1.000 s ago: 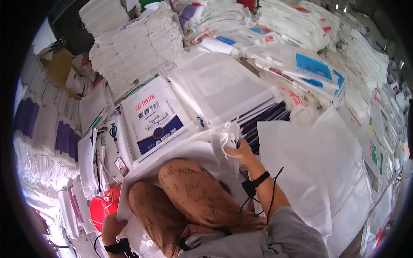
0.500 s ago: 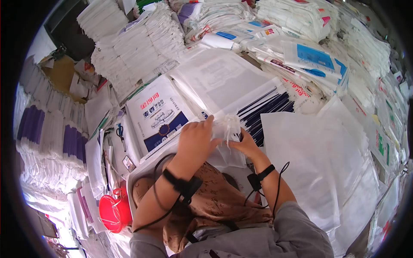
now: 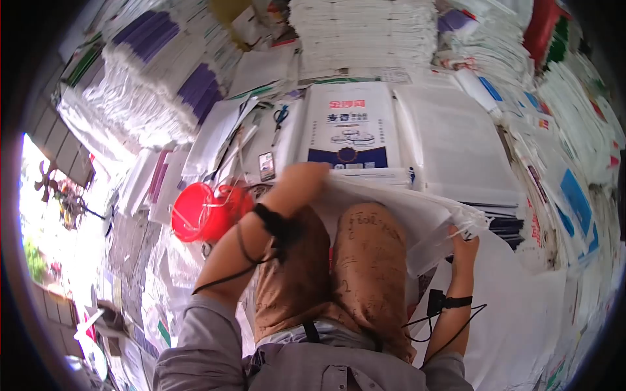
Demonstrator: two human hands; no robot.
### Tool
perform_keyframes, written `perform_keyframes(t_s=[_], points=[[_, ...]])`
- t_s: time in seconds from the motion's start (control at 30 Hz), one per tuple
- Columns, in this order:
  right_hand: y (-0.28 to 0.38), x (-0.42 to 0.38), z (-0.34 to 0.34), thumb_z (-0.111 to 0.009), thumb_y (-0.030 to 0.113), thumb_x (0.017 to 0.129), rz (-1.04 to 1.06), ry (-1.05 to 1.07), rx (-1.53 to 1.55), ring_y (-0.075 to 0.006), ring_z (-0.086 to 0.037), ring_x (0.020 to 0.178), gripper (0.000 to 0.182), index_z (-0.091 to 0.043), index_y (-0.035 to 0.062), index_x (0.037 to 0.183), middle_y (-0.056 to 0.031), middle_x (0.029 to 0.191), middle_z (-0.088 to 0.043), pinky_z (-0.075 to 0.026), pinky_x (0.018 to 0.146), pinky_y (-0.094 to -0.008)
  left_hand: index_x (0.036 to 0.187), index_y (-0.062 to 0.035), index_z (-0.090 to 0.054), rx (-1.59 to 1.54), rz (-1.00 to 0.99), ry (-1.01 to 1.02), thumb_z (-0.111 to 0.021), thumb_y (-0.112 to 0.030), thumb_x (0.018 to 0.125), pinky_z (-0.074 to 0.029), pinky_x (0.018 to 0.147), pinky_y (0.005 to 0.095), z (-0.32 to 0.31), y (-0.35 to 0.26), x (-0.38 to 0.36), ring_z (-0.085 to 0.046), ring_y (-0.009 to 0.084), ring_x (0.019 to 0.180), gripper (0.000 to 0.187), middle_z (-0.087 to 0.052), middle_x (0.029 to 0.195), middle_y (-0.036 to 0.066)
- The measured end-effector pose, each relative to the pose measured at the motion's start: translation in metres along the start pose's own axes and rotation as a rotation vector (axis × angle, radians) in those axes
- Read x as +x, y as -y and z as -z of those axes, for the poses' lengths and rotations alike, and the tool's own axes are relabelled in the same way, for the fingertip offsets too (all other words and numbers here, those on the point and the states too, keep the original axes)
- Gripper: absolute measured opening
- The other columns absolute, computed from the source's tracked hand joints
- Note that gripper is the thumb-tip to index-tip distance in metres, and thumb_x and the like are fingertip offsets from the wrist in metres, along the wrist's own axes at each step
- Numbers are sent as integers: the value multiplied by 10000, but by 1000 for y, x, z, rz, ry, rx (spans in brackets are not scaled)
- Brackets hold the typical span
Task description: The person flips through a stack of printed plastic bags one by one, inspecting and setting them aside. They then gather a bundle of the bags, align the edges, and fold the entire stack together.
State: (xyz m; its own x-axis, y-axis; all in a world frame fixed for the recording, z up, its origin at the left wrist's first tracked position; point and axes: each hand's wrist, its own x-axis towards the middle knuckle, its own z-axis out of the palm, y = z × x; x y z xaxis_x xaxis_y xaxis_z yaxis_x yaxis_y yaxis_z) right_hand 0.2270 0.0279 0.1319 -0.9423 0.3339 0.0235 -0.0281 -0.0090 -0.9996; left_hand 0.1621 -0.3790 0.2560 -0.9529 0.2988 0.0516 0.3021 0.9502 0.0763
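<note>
A white woven bag (image 3: 391,202) with loose threads at its right end is stretched over my knees. My right hand (image 3: 464,246) is closed on the bag's frayed right end. My left hand (image 3: 305,184), slightly blurred, grips its upper left edge, with the fingertips partly hidden. Just beyond the bag lies a stack of printed bags (image 3: 352,127) with red and blue lettering and a navy band. Beside it to the right is a stack of plain white bags (image 3: 456,146) with dark edges showing at the near end.
To the left are a red bucket (image 3: 195,212), a phone (image 3: 267,167) and blue-handled scissors (image 3: 280,118). Tall piles of folded white bags (image 3: 362,36) stand at the back. A large white sheet (image 3: 515,293) spreads at my right.
My hands have moved apart, drawing the white bag out across my lap, the left going left and the right going right. The view has turned to the left.
</note>
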Motion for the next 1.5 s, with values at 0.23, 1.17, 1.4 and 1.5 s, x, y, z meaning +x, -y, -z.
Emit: perform_keyframes(t_s=[0.23, 1.17, 1.4, 1.5], points=[[-11, 11, 5, -767, 116, 801, 45, -4, -1, -185, -606, 1052, 464, -613, -18, 1218, -78, 1164, -645, -450, 948, -311, 1040, -136, -650, -55, 279, -103, -701, -241, 814, -525, 769, 453, 6, 106, -147, -666, 341, 907, 254, -697, 926, 119], [-19, 27, 32, -734, 183, 885, -12, 8, 25, -240, -565, 1146, 566, -507, -74, 1335, -133, 1310, -568, -430, 1014, -359, 1144, -110, -592, -106, 226, -264, -593, -176, 930, -516, 656, 463, 39, 93, -239, -665, 347, 744, 224, -697, 912, 116], [-26, 33, 37, -724, 169, 888, -50, -13, 28, -242, -566, 1152, 549, -511, -57, 1341, -130, 1313, -570, -434, 1013, -365, 1169, -114, -634, 207, 58, -557, -643, -98, 813, -485, 838, 386, 17, 84, -244, -629, 254, 992, 357, -653, 1137, 49], [-33, 37, 42, -720, 156, 886, -24, 20, 53, -244, -565, 1160, 547, -510, -56, 1344, -128, 1316, -570, -436, 1013, -369, 1205, -121, -650, 447, 5, -531, -644, -166, 786, -417, 942, 351, -12, 75, -255, -542, 178, 1078, 421, -576, 1213, 16]])
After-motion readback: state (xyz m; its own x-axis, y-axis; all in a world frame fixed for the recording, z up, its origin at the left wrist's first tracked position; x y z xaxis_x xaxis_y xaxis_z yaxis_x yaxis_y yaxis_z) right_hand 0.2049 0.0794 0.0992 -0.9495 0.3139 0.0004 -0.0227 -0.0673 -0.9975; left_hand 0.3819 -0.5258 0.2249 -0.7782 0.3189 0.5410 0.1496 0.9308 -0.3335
